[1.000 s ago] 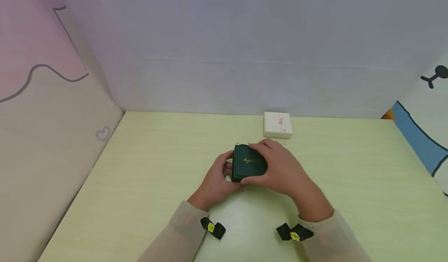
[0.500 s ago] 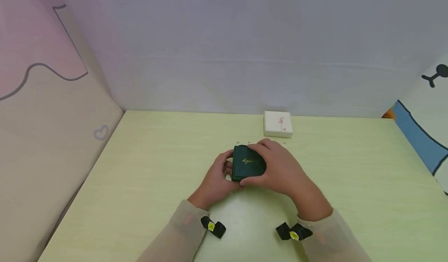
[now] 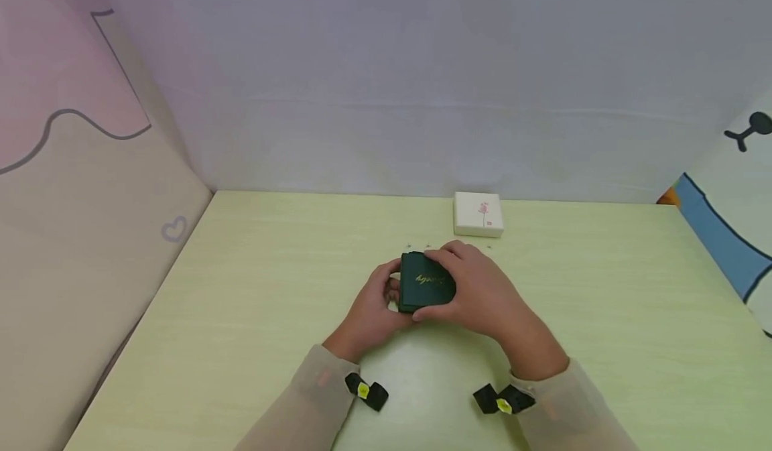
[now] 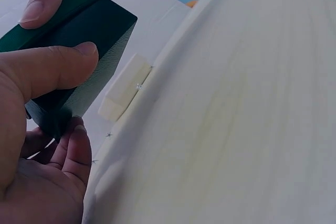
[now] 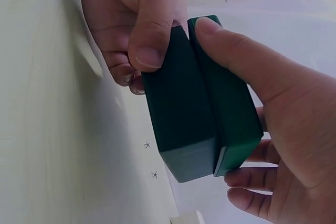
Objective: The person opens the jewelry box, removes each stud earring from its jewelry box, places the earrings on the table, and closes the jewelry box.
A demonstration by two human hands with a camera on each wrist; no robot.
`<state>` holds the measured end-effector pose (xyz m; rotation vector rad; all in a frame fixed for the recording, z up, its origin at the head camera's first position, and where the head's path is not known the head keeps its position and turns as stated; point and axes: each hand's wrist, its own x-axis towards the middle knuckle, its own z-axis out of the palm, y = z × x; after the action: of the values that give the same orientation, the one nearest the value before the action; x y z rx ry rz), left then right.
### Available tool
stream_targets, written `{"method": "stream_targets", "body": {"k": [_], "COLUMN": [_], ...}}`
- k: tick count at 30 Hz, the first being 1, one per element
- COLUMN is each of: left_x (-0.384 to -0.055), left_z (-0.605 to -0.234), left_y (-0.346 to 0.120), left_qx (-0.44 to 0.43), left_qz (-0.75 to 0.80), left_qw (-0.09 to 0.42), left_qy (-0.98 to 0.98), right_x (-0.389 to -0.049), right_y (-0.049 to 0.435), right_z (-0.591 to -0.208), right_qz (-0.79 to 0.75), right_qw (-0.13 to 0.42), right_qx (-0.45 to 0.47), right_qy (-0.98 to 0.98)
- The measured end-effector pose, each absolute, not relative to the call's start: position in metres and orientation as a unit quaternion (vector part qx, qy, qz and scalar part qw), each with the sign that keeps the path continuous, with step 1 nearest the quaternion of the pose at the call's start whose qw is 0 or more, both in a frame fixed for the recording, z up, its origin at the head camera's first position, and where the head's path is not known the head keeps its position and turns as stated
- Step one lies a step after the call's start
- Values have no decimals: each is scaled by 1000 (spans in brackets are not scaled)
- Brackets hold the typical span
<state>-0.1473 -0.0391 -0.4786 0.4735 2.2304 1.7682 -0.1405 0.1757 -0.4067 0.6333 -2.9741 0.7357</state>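
A small dark green box [image 3: 422, 290] with gold lettering on its lid is held above the table between both hands. My left hand [image 3: 369, 317] grips the lower part, its thumb along the side of the base [image 4: 84, 103]. From the right, my right hand [image 3: 482, 297] holds the lid [image 5: 231, 108] between thumb and fingers. In the right wrist view, a narrow seam separates lid and base, and the lid sits slightly offset. What the box contains is hidden.
A white box [image 3: 478, 214] with a pink flower print stands at the table's back edge. Several tiny star-shaped pieces [image 3: 428, 246] lie in a row between it and the hands. A pale wall cloth [image 3: 386, 136] rises behind the table [image 3: 271, 256].
My right hand has shifted slightly to the left with the lid. My left hand has barely moved and keeps its grip on the base.
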Motion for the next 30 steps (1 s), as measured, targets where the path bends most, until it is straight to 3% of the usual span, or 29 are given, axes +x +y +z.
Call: {"method": "stream_targets", "body": {"k": [30], "left_x": [-146], "left_z": [-482], "left_y": [-40], "left_qx": [158], "left_qz": [620], "left_qw": [133], "left_qy": [757], "right_x": [-140], "right_y": [174], "right_z": [-412], "right_qz": [240], "right_qw": [-1], "right_qx": [197], "right_qy": [-951]}}
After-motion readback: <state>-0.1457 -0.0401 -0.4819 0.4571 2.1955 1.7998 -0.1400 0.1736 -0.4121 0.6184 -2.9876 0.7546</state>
